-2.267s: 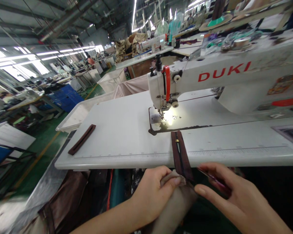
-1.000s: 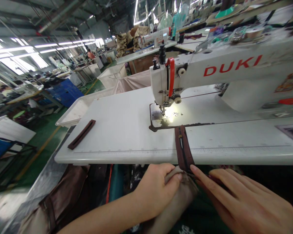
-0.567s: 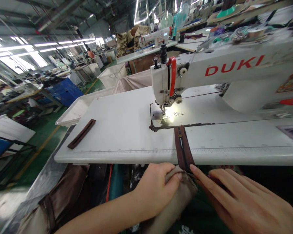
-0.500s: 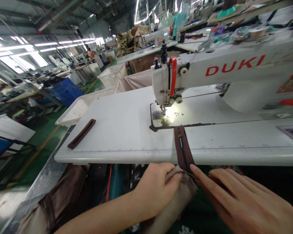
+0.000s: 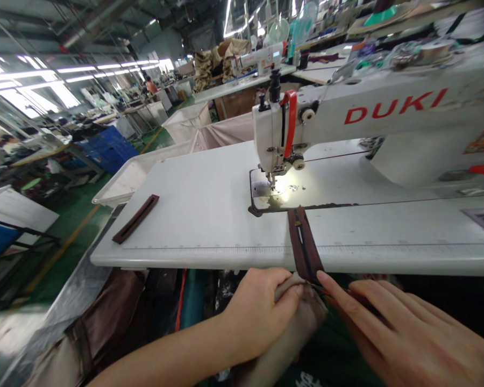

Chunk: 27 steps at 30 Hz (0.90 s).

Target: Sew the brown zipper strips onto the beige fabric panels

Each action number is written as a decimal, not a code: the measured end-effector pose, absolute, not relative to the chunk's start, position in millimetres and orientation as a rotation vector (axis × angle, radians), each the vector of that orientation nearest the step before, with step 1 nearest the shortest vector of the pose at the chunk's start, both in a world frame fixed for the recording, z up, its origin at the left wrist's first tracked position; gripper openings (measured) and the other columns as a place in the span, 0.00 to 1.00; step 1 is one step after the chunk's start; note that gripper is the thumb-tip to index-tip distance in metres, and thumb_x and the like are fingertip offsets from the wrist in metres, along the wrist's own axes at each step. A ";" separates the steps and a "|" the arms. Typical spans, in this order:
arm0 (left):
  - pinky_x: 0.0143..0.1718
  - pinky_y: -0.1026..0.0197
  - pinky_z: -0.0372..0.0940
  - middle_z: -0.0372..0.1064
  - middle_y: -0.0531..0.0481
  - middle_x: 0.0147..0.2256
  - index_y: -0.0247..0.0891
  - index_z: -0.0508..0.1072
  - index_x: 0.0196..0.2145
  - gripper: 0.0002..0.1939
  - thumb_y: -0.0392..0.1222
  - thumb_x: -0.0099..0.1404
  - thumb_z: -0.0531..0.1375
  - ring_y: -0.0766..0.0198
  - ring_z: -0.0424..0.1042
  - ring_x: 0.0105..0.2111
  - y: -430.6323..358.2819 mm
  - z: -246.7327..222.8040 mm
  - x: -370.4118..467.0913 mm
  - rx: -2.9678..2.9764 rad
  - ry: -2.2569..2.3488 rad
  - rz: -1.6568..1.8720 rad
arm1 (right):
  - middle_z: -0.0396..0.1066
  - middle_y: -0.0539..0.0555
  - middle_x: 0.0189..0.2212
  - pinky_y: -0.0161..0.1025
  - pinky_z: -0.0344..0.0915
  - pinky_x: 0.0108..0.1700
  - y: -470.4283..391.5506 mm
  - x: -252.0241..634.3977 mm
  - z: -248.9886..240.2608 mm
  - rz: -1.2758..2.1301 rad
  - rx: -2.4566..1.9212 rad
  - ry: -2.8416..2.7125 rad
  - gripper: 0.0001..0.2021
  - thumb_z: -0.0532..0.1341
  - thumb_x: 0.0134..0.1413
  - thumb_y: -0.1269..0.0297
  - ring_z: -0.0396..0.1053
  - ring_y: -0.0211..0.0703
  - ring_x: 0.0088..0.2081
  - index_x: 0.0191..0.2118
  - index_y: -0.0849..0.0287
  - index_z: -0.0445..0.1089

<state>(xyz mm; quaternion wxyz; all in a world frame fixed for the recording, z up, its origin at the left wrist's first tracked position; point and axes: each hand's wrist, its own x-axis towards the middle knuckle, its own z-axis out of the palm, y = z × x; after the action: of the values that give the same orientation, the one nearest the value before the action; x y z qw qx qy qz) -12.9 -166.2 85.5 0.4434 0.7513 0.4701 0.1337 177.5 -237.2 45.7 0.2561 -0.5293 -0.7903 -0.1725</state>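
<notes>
My left hand (image 5: 262, 309) is closed on the edge of a grey-beige fabric piece (image 5: 294, 336), thumb on top, just below the table's front edge. A dark brown zipper strip (image 5: 305, 244) lies from the sewing table over its front edge down to that fabric; its pull is near the far end. My right hand (image 5: 395, 317) is beside it, index fingertip touching the strip's lower right corner. The thumb is mostly hidden, and a thin dark thing by that fingertip is too small to name. Beyond the strip, the sewing machine (image 5: 276, 140) has its needle area lit.
A second brown strip (image 5: 136, 219) with a long slot lies on the left of the white sewing table (image 5: 201, 204). Brown fabric (image 5: 105, 322) hangs below the table at left. Beyond the table's left edge is a white bin (image 5: 121, 185); blue crates (image 5: 113, 148) stand further back.
The view has shifted very slightly. Both hands, the fabric and the zipper strip keep nearly the same places.
</notes>
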 end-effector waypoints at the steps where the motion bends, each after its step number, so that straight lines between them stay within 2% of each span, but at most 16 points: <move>1: 0.27 0.65 0.54 0.68 0.54 0.23 0.36 0.72 0.27 0.10 0.38 0.65 0.55 0.67 0.65 0.25 -166.1 85.2 -13.0 1.866 1.162 0.333 | 0.70 0.53 0.34 0.42 0.58 0.37 -237.6 177.4 46.0 -0.467 -1.442 -2.140 0.21 0.51 0.59 0.75 0.65 0.44 0.34 0.56 0.57 0.66; 8: 0.27 0.64 0.55 0.67 0.54 0.23 0.36 0.73 0.28 0.11 0.38 0.65 0.55 0.66 0.65 0.24 -166.1 85.7 -13.5 1.879 1.170 0.327 | 0.70 0.54 0.34 0.42 0.59 0.38 -236.1 174.1 48.2 -0.498 -1.439 -2.130 0.20 0.52 0.60 0.75 0.65 0.44 0.34 0.56 0.58 0.66; 16: 0.28 0.64 0.57 0.71 0.52 0.25 0.36 0.75 0.29 0.10 0.38 0.65 0.55 0.65 0.67 0.26 -166.5 85.6 -13.4 1.867 1.171 0.327 | 0.70 0.53 0.34 0.42 0.59 0.37 -237.0 178.0 47.6 -0.523 -1.413 -2.179 0.20 0.53 0.60 0.74 0.65 0.43 0.33 0.57 0.59 0.65; 27: 0.27 0.65 0.55 0.70 0.53 0.24 0.36 0.75 0.29 0.10 0.37 0.65 0.55 0.66 0.66 0.25 -165.8 84.3 -14.1 1.875 1.162 0.337 | 0.70 0.54 0.34 0.42 0.59 0.37 -237.5 175.3 46.8 -0.517 -1.430 -2.176 0.21 0.52 0.59 0.75 0.65 0.44 0.34 0.57 0.59 0.65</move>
<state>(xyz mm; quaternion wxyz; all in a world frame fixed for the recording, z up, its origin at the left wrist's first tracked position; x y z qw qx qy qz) -14.1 -165.8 84.3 0.4396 0.7547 0.4677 0.1357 175.3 -237.5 46.8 0.2411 -0.5229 -0.7954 -0.1891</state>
